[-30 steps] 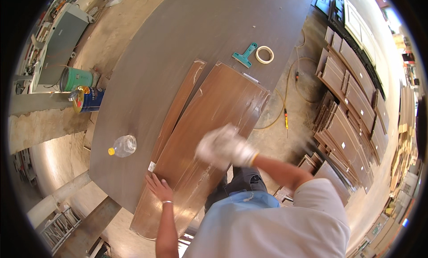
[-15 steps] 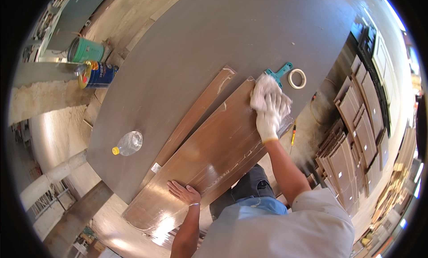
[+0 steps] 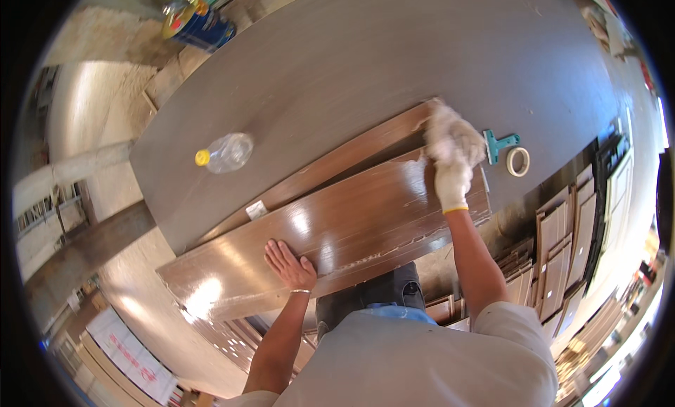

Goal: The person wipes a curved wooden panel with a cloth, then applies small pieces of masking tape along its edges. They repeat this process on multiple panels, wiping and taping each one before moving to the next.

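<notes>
A wide brown wood-grain board (image 3: 358, 227) lies along the near side of a large grey table (image 3: 337, 55). My left hand (image 3: 290, 268), bare, rests flat on the board left of its middle, fingers spread. On my right hand (image 3: 454, 178) is a white glove; it grips a pale cloth (image 3: 450, 129), blurred by motion, at the board's far right end. Just beyond the wide board lies a narrow brown strip (image 3: 330, 164) with a white label (image 3: 256, 210). Right of the cloth are a teal scraper (image 3: 494, 147) and a tape roll (image 3: 518, 162).
A clear plastic bottle (image 3: 233, 152) with a yellow cap lies on the table's left part. Past the table's far left edge stands a blue can (image 3: 200, 28). Stacked brown panels (image 3: 555, 231) lean on the right, below table height.
My right hand has moved the cloth left and away from the scraper, toward the narrow strip's end. My left hand stays flat on the board. The whole view has turned.
</notes>
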The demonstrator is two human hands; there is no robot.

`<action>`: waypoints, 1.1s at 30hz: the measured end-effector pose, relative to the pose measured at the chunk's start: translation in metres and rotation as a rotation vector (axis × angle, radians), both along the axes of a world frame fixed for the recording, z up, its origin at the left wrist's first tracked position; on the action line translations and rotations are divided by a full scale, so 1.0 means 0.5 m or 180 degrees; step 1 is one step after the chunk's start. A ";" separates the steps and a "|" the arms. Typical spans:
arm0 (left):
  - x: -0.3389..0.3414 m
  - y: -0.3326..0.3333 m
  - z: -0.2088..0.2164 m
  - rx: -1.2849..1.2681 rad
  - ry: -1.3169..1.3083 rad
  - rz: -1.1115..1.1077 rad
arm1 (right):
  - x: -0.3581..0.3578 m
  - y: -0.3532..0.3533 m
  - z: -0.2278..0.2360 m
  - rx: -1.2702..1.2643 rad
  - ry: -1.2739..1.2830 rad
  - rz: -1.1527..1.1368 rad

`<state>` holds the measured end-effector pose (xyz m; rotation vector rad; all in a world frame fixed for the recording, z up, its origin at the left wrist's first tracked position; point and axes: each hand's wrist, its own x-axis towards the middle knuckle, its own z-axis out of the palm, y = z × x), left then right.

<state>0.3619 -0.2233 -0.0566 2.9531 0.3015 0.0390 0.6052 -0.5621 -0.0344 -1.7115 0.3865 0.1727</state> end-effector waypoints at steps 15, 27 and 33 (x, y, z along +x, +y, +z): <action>0.014 0.000 0.067 -0.0902 0.0405 0.0449 | -0.016 0.032 -0.053 -0.3101 -0.2522 0.1069; -0.287 0.579 0.060 -0.0721 -0.0058 0.2196 | -0.330 0.993 -0.035 -0.3341 -0.2421 0.3798; -0.302 0.592 0.033 -0.1044 -0.0072 0.1995 | -0.472 1.506 -0.039 -0.2554 -0.3139 0.4171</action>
